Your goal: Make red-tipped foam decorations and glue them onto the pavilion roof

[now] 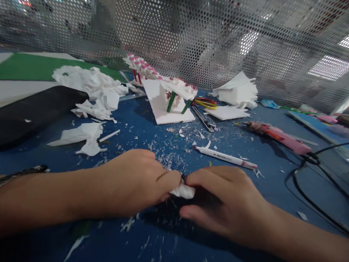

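Observation:
A small rolled wad of white tissue paper (184, 191) pokes out from my left hand (145, 183), which is closed round it with thumb and fingers pressed together. Facing it from the right, my right hand (229, 201) has its thumb and forefinger spread apart beside the wad's end; its forefinger tip is close to the tissue, and whether it touches is unclear. The far fingers of both hands are hidden. Just beyond the right hand lies a white marker pen (226, 157).
Torn tissue (87, 82) and a black case (34, 114) lie left. Behind stand paper models on green legs (171, 102) and red legs (138, 77). A pink glue gun (283, 138) with black cable (297, 185), a cutter (202, 118) and scissors (206, 104) lie right. Perforated metal (172, 31) borders the blue table (129, 118).

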A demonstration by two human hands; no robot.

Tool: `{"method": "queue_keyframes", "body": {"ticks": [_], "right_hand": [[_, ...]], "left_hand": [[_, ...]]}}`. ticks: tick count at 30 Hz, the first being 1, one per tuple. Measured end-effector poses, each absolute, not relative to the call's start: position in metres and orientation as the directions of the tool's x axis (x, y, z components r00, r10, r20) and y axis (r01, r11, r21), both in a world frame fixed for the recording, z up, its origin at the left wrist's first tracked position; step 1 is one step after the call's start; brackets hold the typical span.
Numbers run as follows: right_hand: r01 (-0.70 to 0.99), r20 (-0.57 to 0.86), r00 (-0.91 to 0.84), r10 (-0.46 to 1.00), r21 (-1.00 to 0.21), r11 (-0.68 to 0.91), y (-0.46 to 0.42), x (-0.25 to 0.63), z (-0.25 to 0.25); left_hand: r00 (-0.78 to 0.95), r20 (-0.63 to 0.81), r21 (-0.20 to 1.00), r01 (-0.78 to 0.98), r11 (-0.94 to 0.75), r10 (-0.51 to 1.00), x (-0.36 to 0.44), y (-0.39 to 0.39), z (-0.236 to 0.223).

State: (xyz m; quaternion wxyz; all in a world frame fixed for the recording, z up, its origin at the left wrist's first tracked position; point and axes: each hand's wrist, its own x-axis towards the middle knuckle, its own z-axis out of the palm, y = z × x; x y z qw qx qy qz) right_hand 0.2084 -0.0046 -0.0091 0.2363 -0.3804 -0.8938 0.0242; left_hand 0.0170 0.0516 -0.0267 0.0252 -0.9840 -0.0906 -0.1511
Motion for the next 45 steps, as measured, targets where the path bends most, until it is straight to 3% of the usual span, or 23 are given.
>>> {"method": "queue_keyframes", "body": {"ticks": [10,17,20,24,30,35,41,45], "right_hand": [[0.605,0.468,-0.716,0.517,0.047,0.795,-0.008,0.208,-0.01],[0.485,0.416,-0.828,0.376,0.195,0.852,-0.009,0.21,0.0],[0.501,0.475,-0.791,0.386,0.139,0.855,-0.01,0.211,0.001],[0.626,0.574,-0.646,0.503,0.021,0.78,-0.01,0.209,-0.004],[0.614,0.497,-0.687,0.53,0.008,0.789,-0.007,0.206,-0.008],[0.584,0.465,-0.711,0.528,-0.028,0.812,-0.006,0.208,-0.007],[0.552,0.499,-0.709,0.499,-0.048,0.833,-0.005,0.211,-0.009],[0.575,0.537,-0.669,0.514,-0.065,0.816,-0.007,0.212,-0.01]], "left_hand": [[0.937,0.318,-0.055,0.172,-0.984,0.146,0.016,0.051,-0.032],[0.942,0.304,-0.036,0.158,-0.987,0.14,0.017,0.052,-0.029],[0.949,0.287,0.044,0.126,-0.991,0.133,0.016,0.054,-0.03],[0.948,0.271,0.133,0.135,-0.982,0.168,0.016,0.057,-0.03],[0.962,0.237,0.15,0.101,-0.983,0.136,0.019,0.054,-0.021],[0.911,0.391,0.09,0.109,-0.99,0.135,0.017,0.053,-0.022],[0.913,0.377,0.236,0.065,-0.97,0.153,0.018,0.057,-0.028],[0.911,0.369,0.232,0.1,-0.968,0.183,0.018,0.057,-0.028]]}}
